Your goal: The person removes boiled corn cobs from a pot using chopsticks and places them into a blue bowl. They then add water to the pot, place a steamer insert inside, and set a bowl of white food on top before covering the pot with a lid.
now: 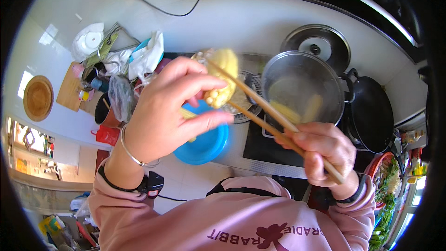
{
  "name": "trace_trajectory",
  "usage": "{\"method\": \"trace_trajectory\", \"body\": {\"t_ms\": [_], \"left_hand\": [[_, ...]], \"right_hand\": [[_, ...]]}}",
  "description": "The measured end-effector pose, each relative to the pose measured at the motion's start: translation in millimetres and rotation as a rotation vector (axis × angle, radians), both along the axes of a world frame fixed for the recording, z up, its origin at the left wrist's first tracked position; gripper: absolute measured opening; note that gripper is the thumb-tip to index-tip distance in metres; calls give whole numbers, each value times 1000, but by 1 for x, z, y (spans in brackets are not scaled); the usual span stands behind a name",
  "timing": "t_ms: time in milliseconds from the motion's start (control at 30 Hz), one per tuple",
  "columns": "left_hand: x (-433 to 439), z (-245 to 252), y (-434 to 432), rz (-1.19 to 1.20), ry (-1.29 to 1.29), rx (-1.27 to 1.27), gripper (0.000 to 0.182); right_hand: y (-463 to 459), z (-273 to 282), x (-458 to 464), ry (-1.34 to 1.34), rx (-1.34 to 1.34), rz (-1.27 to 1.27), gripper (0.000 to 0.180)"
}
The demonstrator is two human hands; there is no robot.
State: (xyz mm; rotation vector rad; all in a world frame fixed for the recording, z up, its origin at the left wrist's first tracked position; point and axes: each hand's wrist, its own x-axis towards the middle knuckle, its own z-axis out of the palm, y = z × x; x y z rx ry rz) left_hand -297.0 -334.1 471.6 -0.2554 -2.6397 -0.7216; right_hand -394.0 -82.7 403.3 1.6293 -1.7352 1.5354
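Note:
A piece of corn on the cob [224, 73], somewhat blurred, is between the tips of a pair of wooden chopsticks [266, 106]. The chopsticks are gripped by my right hand [324, 153]. My left hand [174, 108] is at the corn with fingers curved and thumb apart; whether its fingertips press on the cob I cannot tell. Beneath my left hand is a blue plastic basin [209, 146], with more corn partly hidden by the hand. To the right, a steaming steel pot [299, 57] holds several corn pieces [284, 111] in water.
A pot lid [315, 36] leans on the wall behind the pot. A black wok [373, 111] stands at the right, near a red basket [379, 164] of greens. Plastic bags [120, 97], a dark pot and a red container [106, 135] crowd the left counter.

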Motion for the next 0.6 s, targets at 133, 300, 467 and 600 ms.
{"method": "trace_trajectory", "body": {"t_ms": [133,300,467,600], "left_hand": [[41,-35,-45,-33,-123,39,69],[63,-132,-87,-10,-426,317,55],[122,-202,-160,278,-359,684,39],[185,-233,-224,599,-584,706,52]], "right_hand": [[-57,-34,27,-251,85,133,15],[-102,-112,56,-526,193,143,9],[-135,-173,75,-761,315,38,9],[-134,-173,74,-917,294,-18,13]]}}
